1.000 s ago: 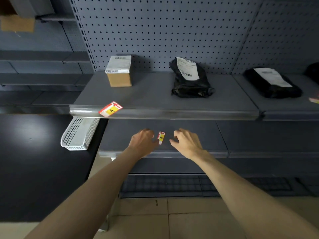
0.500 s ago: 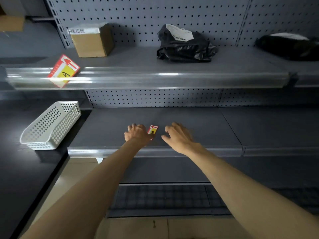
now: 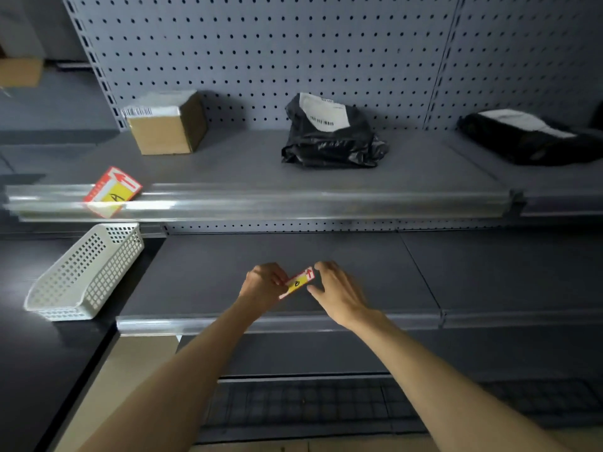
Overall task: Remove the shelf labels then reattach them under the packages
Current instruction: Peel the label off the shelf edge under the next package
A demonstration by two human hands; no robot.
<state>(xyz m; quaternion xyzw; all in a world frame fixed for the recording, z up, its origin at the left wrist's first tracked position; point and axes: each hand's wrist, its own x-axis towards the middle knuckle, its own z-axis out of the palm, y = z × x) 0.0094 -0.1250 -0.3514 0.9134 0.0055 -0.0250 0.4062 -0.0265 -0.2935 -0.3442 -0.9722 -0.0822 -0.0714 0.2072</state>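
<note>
Label B (image 3: 297, 284), red with a yellow panel, sits tilted between both hands above the lower shelf (image 3: 359, 275). Left hand (image 3: 262, 285) pinches its lower end with closed fingers; right hand (image 3: 337, 293) has its fingertips at the upper end, loosely curled, and I cannot tell whether they actually grip. Label A (image 3: 112, 192) leans crookedly on the clear rail (image 3: 293, 202) of the upper shelf, left of and in front of the box (image 3: 168, 127). Two black bags (image 3: 331, 138) (image 3: 528, 138) lie further right. A white basket (image 3: 86, 272) rests on the dark counter at the left.
</note>
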